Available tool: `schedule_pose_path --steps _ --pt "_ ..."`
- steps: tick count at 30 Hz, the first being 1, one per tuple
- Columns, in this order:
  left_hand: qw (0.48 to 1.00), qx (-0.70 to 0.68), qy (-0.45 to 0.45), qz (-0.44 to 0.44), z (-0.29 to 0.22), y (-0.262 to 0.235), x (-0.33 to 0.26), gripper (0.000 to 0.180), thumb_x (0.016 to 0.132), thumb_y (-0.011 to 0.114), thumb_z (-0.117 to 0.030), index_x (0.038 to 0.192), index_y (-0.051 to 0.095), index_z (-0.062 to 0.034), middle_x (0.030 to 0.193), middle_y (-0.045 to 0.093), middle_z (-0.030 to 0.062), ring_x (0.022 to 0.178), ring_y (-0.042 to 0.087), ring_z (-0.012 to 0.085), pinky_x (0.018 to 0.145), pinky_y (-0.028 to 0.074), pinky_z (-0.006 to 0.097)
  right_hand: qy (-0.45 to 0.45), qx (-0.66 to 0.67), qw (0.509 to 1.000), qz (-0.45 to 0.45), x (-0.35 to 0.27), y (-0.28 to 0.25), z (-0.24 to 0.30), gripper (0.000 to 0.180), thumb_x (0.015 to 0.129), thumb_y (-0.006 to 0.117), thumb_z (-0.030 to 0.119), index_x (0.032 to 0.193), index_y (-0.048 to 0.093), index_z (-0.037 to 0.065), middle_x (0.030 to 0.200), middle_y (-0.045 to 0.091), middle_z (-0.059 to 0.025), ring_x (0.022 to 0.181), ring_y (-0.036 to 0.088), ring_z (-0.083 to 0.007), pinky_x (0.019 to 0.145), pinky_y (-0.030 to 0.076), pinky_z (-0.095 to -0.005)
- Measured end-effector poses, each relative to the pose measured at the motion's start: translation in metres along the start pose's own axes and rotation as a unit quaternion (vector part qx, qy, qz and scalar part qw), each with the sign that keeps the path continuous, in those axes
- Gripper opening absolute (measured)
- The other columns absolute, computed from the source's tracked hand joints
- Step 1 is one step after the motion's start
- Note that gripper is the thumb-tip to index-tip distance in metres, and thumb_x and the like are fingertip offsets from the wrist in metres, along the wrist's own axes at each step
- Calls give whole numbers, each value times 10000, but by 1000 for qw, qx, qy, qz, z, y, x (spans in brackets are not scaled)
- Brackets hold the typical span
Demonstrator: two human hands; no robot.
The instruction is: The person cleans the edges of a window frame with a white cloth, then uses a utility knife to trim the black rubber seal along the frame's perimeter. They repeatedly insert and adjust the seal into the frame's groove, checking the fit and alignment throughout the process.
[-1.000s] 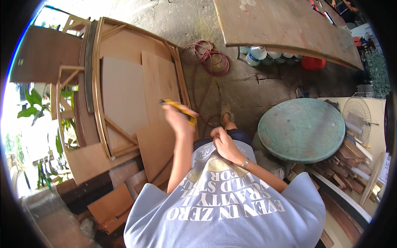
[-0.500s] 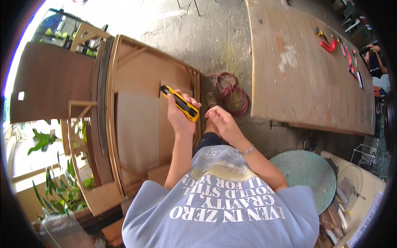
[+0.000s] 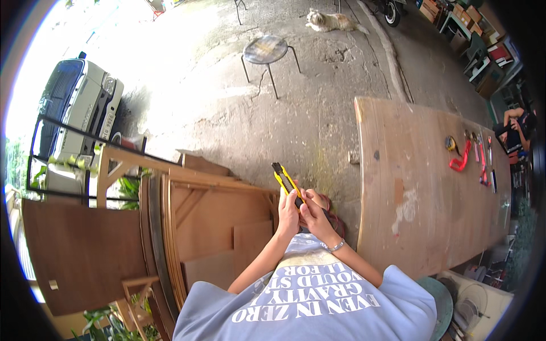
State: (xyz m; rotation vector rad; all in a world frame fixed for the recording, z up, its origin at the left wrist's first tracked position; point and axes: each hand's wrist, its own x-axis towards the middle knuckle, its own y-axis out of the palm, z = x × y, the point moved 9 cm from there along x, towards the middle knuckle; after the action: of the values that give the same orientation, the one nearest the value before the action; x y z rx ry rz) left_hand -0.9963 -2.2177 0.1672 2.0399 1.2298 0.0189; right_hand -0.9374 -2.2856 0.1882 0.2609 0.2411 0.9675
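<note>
Hands (image 3: 288, 215) around yellow-black cutter (image 3: 287, 182), lower end hidden, green tabletop (image 3: 442, 310) partly covered

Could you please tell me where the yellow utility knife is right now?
In the head view, the utility knife is near the centre, in the left hand with the right hand at its near end, left of the wooden table.

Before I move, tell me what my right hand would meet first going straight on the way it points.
The cutter, held in your left hand: your right hand points up and leftward at its lower end. Whether they touch is hard to tell.
</note>
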Motion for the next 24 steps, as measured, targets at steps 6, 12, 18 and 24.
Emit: schedule_pose_path --steps 6,12,18,24 --pt "997 55 -11 60 -8 47 151 437 1008 407 -147 1433 415 -45 1065 611 100 1003 599 191 916 503 325 94 -25 994 -42 155 -37 -10 401 1066 570 412 1067 643 18 863 572 42 746 533 -34 621 466 -201" --pt "999 24 35 16 -25 113 369 486 1128 320 -451 1318 494 -40 960 616 71 866 597 148 814 518 297 109 -42 992 -54 387 -88 -9 360 1061 587 309 1133 685 -30 953 688 -55 866 593 -80 739 507 -266" --pt "990 30 139 -5 -104 207 535 469 1129 323 -434 1226 517 -18 884 589 70 864 607 192 813 531 347 -10 -97 995 15 579 -98 69 304 1041 555 212 1161 650 -51 904 695 -104 840 629 -139 739 523 -320" --pt "992 -63 108 -23 -116 264 707 437 1127 357 -417 1222 517 -22 880 585 65 834 612 181 791 543 343 95 -85 988 87 747 -136 101 266 1058 569 202 1163 652 -27 817 641 -14 664 540 -58 568 450 -246"
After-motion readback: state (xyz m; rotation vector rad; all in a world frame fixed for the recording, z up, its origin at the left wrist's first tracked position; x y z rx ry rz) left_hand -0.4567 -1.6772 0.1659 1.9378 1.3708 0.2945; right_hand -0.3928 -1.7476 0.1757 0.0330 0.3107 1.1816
